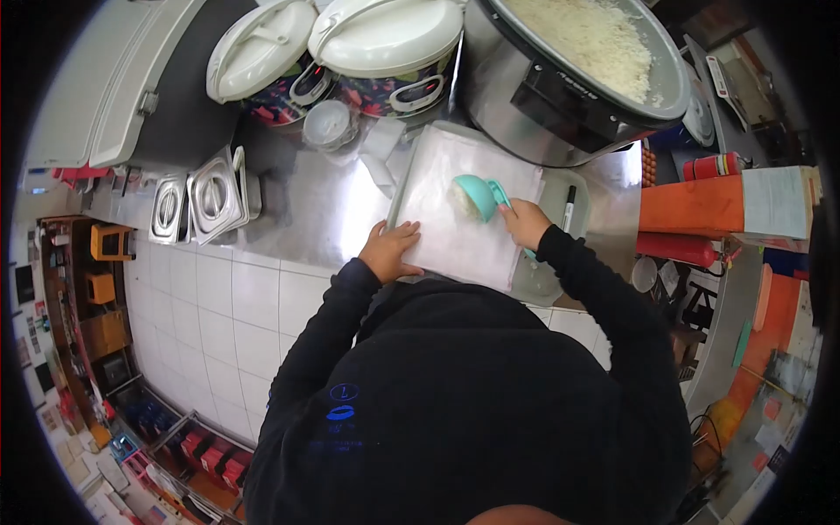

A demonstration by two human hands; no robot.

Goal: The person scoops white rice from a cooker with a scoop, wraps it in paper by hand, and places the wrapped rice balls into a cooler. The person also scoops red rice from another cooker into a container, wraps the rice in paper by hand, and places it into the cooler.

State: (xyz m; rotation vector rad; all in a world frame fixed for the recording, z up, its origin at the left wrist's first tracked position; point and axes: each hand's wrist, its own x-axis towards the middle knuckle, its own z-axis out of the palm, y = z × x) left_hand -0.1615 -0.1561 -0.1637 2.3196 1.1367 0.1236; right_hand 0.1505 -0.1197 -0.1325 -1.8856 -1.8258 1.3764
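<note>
My right hand (527, 224) is closed around the handle of a turquoise scoop (478, 194). White rice shows at the scoop's mouth, which is tilted to the left above a stack of white paper sheets (451, 162). Whether the scoop touches the paper I cannot tell. At the stack's lower left edge rests my left hand (390, 250), fingers apart and holding nothing. The sheets lie over a shallow tray (535, 282), and a black-and-white marker (570, 208) lies at its right side.
A large cooker (534, 105) full of cooked rice (595, 44) stands right behind the paper. Two lidded floral pots (385, 44) are at the back left, with a clear plastic-wrapped container (329, 125) before them. Lidded steel pans (215, 199) sit on the steel counter (302, 197).
</note>
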